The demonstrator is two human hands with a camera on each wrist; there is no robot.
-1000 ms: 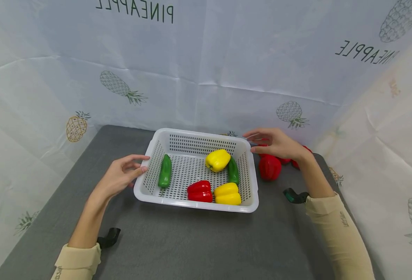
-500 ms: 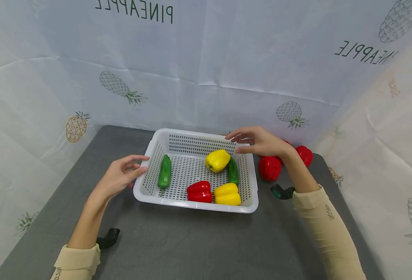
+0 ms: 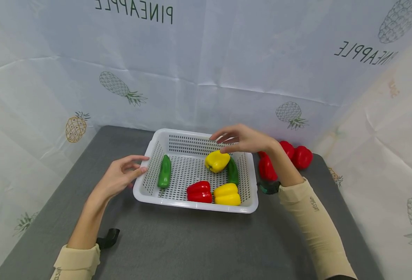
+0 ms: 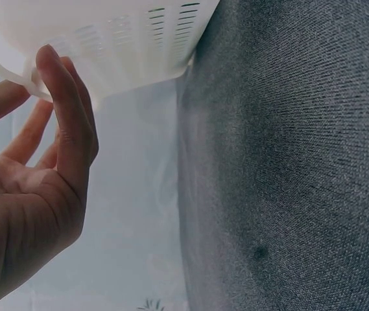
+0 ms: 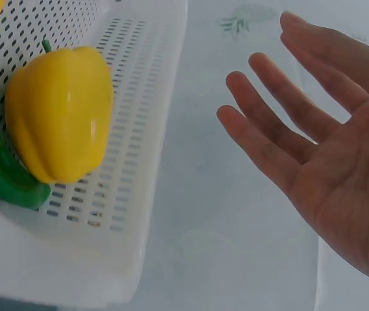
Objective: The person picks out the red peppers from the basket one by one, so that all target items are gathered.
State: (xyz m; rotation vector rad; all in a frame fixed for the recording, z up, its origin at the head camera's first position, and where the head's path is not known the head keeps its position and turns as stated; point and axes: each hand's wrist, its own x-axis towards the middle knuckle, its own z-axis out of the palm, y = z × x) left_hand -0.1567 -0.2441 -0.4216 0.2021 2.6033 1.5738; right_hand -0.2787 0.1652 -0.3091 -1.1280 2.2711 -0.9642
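Observation:
A white perforated plastic basket (image 3: 192, 205) holds a red bell pepper (image 3: 199, 191), a front yellow bell pepper (image 3: 227, 194), a back yellow bell pepper (image 3: 216, 161) and two long green vegetables, one at the left (image 3: 164, 172) and one at the right (image 3: 233, 171). My left hand (image 3: 116, 177) holds the basket's left rim between thumb and fingers, which the left wrist view shows close up. Above the back right part of the basket hovers my right hand (image 3: 246, 139), fingers spread and holding nothing. In the right wrist view this hand (image 5: 340, 155) is apart from the yellow pepper (image 5: 61, 116).
Several red bell peppers (image 3: 302, 157) lie right of the basket, partly behind my right forearm. The dark grey table (image 3: 192, 245) extends in front of it. A white pineapple-print curtain (image 3: 206, 70) hangs close behind the basket.
My right hand has moved left from beside the red peppers, across the basket's right rim, to above the back yellow pepper. The left hand and basket have stayed put.

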